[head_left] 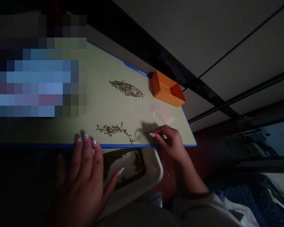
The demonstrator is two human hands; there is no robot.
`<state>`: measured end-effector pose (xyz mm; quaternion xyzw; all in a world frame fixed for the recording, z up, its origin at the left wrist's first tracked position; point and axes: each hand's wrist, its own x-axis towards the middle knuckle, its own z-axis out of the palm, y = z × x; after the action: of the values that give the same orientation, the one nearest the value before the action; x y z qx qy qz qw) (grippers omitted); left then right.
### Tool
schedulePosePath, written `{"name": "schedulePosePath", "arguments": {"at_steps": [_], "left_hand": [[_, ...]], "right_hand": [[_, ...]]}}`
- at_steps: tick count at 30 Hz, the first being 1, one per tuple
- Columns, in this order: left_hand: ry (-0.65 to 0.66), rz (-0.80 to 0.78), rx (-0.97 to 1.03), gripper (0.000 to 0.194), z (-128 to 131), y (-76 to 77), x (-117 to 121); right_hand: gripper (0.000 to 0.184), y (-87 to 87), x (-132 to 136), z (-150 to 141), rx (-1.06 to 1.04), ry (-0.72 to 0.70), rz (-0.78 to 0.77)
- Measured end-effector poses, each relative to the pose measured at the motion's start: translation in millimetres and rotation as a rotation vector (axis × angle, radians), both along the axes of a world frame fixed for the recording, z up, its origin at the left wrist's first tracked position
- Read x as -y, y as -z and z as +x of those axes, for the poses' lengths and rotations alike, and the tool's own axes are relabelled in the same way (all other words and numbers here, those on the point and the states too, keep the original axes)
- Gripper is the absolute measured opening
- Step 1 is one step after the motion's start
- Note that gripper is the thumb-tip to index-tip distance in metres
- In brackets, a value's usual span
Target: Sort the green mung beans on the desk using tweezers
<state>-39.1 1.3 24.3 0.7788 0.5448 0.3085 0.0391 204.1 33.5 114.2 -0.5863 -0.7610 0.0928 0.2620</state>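
Note:
My left hand (86,176) is open, fingers spread, its fingertips resting on the blue-edged edge of the pale tabletop (97,107). To its right lies a loose scatter of small green beans (112,129) mixed with pale grains. My right hand (169,138) is low over the table near the front edge, thumb and fingertips pinched together. Whatever they hold, if anything, is too small or hidden to make out. Faint curved lines show on the table by those fingertips. A heap of pale grains (162,113) lies just beyond this hand, and a larger bean-and-grain pile (127,88) sits farther back.
An orange box (168,90) stands at the table's back right corner. Below the front edge, a white tub (159,167) holds many green beans. A pixelated area covers the upper left. Cabinet doors (227,47) rise behind the table, and dark fabric (246,195) lies at lower right.

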Motion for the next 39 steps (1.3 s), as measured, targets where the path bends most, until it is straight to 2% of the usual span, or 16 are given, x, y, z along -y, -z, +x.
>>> {"name": "schedulePosePath", "arguments": {"at_steps": [23,39], "left_hand": [[0.005,-0.036,0.021,0.084,1.1,-0.3,0.0],[0.001,-0.046,0.045,0.083,0.8,-4.2,1.2]], "right_hand": [[0.015,2.5,-4.3,-6.3,0.001,-0.057,0.011],[0.015,1.6,-7.9,-10.7,0.018,-0.034,0.021]]}}
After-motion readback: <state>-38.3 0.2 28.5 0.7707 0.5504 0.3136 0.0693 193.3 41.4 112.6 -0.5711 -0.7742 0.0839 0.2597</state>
